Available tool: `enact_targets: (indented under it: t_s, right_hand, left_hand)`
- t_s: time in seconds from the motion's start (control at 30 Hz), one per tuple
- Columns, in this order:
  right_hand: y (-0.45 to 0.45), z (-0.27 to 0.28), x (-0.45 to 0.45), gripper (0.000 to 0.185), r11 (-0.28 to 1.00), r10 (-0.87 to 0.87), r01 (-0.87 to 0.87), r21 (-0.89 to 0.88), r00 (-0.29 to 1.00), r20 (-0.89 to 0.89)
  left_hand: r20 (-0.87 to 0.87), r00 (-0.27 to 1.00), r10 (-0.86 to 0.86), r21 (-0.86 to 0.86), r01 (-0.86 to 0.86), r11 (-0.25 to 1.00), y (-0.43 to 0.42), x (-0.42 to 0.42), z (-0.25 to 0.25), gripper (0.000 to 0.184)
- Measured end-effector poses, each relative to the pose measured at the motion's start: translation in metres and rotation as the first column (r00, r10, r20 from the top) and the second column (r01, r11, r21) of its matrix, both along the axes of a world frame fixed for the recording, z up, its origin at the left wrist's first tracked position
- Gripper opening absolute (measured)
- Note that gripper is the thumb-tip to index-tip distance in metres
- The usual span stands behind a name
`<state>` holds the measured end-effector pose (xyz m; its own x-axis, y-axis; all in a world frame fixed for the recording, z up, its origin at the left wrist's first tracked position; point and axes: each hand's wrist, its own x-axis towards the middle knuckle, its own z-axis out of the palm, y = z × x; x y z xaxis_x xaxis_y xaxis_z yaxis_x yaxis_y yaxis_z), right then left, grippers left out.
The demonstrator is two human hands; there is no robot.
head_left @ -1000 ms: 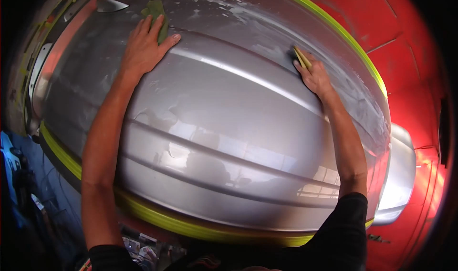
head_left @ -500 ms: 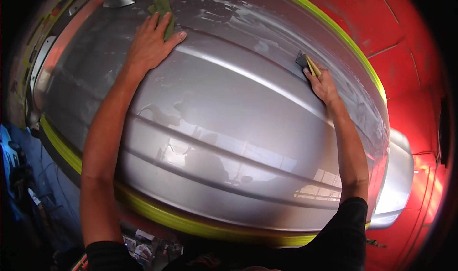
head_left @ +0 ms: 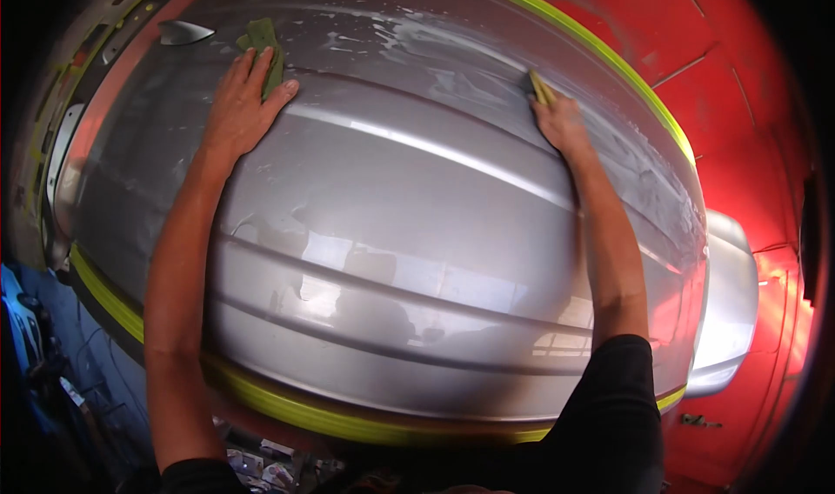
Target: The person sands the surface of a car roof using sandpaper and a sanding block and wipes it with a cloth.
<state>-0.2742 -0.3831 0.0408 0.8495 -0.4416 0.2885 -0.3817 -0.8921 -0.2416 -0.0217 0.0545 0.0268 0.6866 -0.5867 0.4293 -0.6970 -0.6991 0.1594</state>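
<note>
A silver car roof panel [head_left: 409, 198] with raised ribs lies under both arms. Near the far left of the roof, my left hand [head_left: 245, 111] rests with its fingers pressing a green cloth [head_left: 265, 49] to the surface, the thumb spread outward. Part of the cloth is hidden beneath the fingers. My right hand [head_left: 561, 122] pinches a folded piece of sandpaper [head_left: 542, 88], yellowish on one side and dark on the other, against the far right part of the roof. Whitish wet streaks [head_left: 461, 81] cover the surface around it.
Yellow-green masking tape [head_left: 600, 37] borders the roof on its far edge and near edge. A fin-shaped antenna [head_left: 185, 32] sticks up left of the cloth. Behind stands a red wall [head_left: 731, 85]. Assorted items [head_left: 270, 463] lie below the near edge.
The view has tilted and shifted. My right hand has moved slightly toward the far edge with the sandpaper, whose dark face shows less. My left hand stays at about the same spot on the roof.
</note>
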Motion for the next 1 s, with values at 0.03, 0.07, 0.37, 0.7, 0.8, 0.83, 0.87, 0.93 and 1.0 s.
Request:
enact_targets:
  t_s: [0.03, 0.07, 0.37, 0.7, 0.8, 0.83, 0.87, 0.93, 1.0]
  right_hand:
    - [-0.023, 0.001, -0.032, 0.044, 0.997, -0.038, 0.036, 0.061, 0.999, 0.026]
    - [-0.026, 0.002, -0.037, 0.044, 0.998, -0.049, 0.048, 0.045, 0.998, 0.027]
    - [0.073, 0.011, 0.135, 0.038, 0.956, 0.287, -0.289, -0.043, 0.957, -0.051]
    - [-0.018, 0.001, 0.013, 0.047, 0.998, -0.042, 0.04, 0.052, 0.999, 0.03]
    - [0.039, 0.003, 0.075, 0.041, 0.998, 0.067, -0.067, 0.001, 0.995, 0.068]
    - [0.077, 0.018, 0.102, 0.04, 0.99, 0.107, -0.108, 0.096, 0.994, 0.018]
    - [0.089, 0.012, 0.13, 0.041, 0.966, 0.259, -0.259, 0.011, 0.966, 0.013]
    - [0.101, -0.001, 0.175, 0.04, 0.963, 0.266, -0.266, -0.03, 0.964, -0.008]
    - [0.106, 0.007, 0.158, 0.04, 0.962, 0.272, -0.272, 0.001, 0.962, -0.002]
  left_hand:
    - [-0.001, 1.0, 0.027, 0.014, -0.027, 1.0, -0.001, -0.002, 0.001, 0.073]
    - [0.006, 0.999, 0.033, 0.016, -0.033, 0.999, -0.002, -0.004, 0.002, 0.073]
    - [0.005, 1.0, 0.019, -0.007, -0.019, 1.0, -0.002, -0.002, 0.002, 0.081]
    - [0.01, 0.999, 0.044, 0.047, -0.044, 0.998, -0.004, -0.006, 0.007, 0.076]
    - [0.003, 0.998, 0.055, 0.054, -0.055, 0.997, -0.002, -0.005, 0.007, 0.075]
    - [0.0, 0.999, 0.05, 0.054, -0.05, 0.997, -0.004, -0.006, 0.006, 0.075]
    - [-0.015, 0.999, 0.045, 0.042, -0.044, 0.998, -0.003, -0.005, 0.005, 0.074]
    - [-0.038, 0.999, 0.003, -0.008, -0.004, 1.0, -0.002, 0.0, 0.002, 0.073]
    - [-0.024, 1.0, -0.008, -0.02, 0.008, 1.0, -0.002, -0.001, 0.002, 0.073]
